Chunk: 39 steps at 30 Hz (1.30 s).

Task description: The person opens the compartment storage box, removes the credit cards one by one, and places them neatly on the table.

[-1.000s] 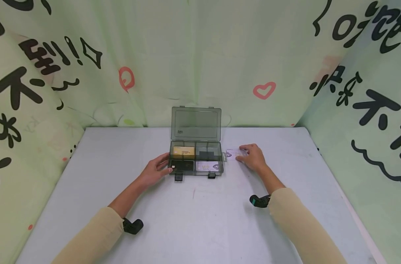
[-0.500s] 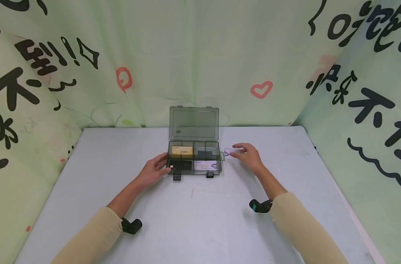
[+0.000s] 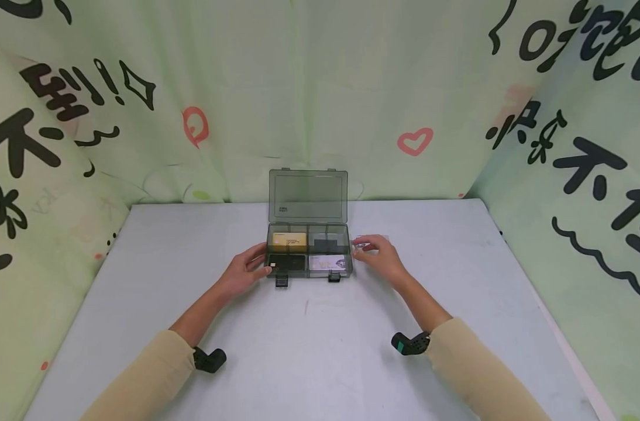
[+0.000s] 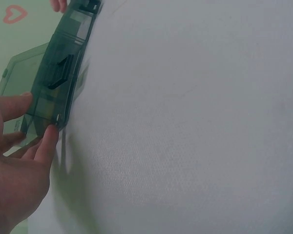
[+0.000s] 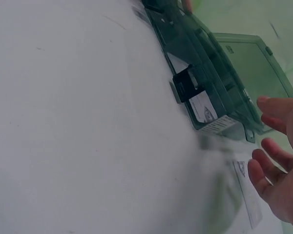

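A smoky clear plastic organizer box stands on the table with its lid raised. Yellow cards, a black card, a lilac card and a dark flat item occupy its compartments. My left hand holds the box's left end, thumb at the front corner, other fingers along the side. At the right end, my right hand has its fingertips close to the wall, fingers loosely bent and holding nothing. Beneath it, a whitish card lies on the table, mostly hidden in the head view.
Two dark latches hang at the box's front, one of them the left latch. The white table ends at a pale green curtain with lettering and drawings. Black wrist devices are worn at both sleeves.
My right hand has let go of the whitish card beside the box and moved left over it to the box's right wall. The left hand keeps its place.
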Available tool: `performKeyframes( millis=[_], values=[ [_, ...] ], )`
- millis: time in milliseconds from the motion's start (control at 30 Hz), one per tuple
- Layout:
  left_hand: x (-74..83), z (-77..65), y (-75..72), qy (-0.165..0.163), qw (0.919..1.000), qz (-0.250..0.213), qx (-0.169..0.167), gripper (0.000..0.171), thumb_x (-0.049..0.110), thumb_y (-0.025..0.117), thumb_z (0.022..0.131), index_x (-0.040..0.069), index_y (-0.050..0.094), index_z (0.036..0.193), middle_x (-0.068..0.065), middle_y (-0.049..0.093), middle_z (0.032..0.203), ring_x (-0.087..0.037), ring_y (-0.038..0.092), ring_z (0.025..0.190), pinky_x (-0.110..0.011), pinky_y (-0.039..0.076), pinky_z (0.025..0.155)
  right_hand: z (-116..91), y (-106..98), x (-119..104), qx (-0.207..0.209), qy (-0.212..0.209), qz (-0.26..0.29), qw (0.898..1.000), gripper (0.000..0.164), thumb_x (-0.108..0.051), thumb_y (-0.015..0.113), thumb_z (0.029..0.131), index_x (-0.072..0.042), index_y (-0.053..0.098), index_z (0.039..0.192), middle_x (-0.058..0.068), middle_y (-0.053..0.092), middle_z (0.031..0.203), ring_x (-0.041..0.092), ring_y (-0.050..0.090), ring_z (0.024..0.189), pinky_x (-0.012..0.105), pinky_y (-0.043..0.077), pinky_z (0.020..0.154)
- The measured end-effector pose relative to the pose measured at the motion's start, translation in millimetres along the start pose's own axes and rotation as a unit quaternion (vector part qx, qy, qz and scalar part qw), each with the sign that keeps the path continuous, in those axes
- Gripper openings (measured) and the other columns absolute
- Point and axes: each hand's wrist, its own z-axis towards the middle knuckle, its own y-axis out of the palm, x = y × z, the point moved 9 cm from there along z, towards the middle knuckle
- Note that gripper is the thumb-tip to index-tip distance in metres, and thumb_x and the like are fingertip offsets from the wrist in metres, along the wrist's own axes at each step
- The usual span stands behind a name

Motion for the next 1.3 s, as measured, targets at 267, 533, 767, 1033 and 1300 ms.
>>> performKeyframes(
  millis=[267,533,767,1033,1300],
  values=[
    [-1.6,1.0,-1.1,-0.001,1.0,0.001,-0.002,0.067,0.011,0.06,0.095,0.011,0.026,0.153,-0.015,0.03,0.158,-0.031,0.031,0.145,-0.046,0.036,0.113,-6,18,-12,-0.012,-0.028,0.0,1.0,0.031,-0.024,0.071,0.087,-0.007,0.069,0.113,0.02,0.039,0.143,0.037,0.06,0.11,0.047,0.049,0.095],
    [-1.1,0.6,-0.4,-0.002,1.0,0.001,0.0,0.067,0.01,0.061,0.095,0.012,0.027,0.153,-0.015,0.03,0.158,-0.03,0.031,0.145,-0.045,0.037,0.113,-2,35,-12,-0.038,-0.017,-0.066,0.997,0.034,-0.017,0.065,0.092,-0.004,0.064,0.124,0.024,0.023,0.156,0.034,0.06,0.109,0.049,0.047,0.096],
    [-0.9,1.2,0.2,-0.002,1.0,0.004,0.002,0.067,0.01,0.06,0.095,0.01,0.027,0.153,-0.016,0.03,0.157,-0.031,0.032,0.145,-0.046,0.038,0.112,0,40,-18,-0.053,-0.028,-0.137,0.989,0.028,-0.02,0.062,0.094,-0.007,0.067,0.118,0.029,0.034,0.149,0.032,0.056,0.103,0.048,0.047,0.091],
    [-0.9,0.3,0.9,-0.004,1.0,-0.007,-0.002,0.067,0.01,0.061,0.095,0.013,0.027,0.153,-0.013,0.03,0.158,-0.029,0.031,0.145,-0.046,0.038,0.112,6,45,-21,-0.082,-0.036,-0.172,0.981,0.023,-0.016,0.061,0.094,-0.006,0.068,0.113,0.034,0.037,0.142,0.046,0.042,0.133,0.056,0.036,0.11],
    [-1.1,-1.2,0.3,-0.007,0.9999,-0.009,-0.003,0.068,0.011,0.061,0.095,0.013,0.027,0.153,-0.014,0.03,0.158,-0.029,0.031,0.145,-0.046,0.037,0.113,8,46,-22,-0.112,-0.048,-0.179,0.976,0.024,-0.022,0.063,0.094,-0.006,0.066,0.113,0.032,0.04,0.137,0.042,0.046,0.126,0.053,0.042,0.103]
  ],
)
